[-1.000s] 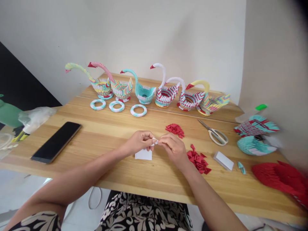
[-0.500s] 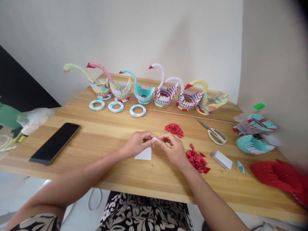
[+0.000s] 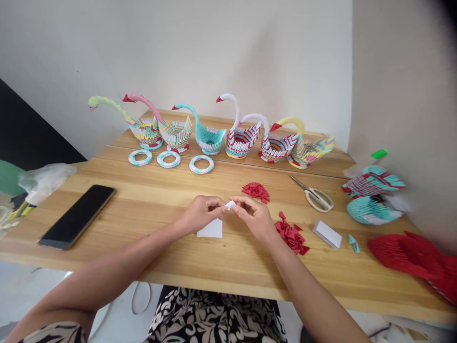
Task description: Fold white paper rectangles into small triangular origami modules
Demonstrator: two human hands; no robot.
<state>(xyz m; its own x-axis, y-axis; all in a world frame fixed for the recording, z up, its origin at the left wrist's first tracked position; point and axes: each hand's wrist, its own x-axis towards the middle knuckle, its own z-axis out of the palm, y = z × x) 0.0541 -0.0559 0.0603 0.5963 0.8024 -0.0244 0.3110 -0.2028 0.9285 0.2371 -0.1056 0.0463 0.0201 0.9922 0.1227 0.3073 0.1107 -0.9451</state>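
Observation:
Between the fingertips of both hands is a small folded piece of white paper (image 3: 230, 205). My left hand (image 3: 203, 212) pinches its left side, and my right hand (image 3: 253, 214) grips the right side with thumb and fingers. Below them a flat white paper sheet (image 3: 210, 229) lies on the wooden table, partly covered by my left hand. Close to my right forearm sits a pile of red folded paper triangles (image 3: 292, 234). A second red pile (image 3: 256, 191) is just beyond my right hand.
Several paper swans (image 3: 210, 138) stand along the back, with paper rings (image 3: 201, 164) before them. A phone (image 3: 77, 216) lies left. To the right are scissors (image 3: 314, 195), a white stack (image 3: 327, 234), a small blue folded piece (image 3: 353, 243) and a large red paper model (image 3: 400, 255).
The white piece between my fingers has turned and shows more of its surface. Both hands stay closed on it. The whole view has shifted slightly.

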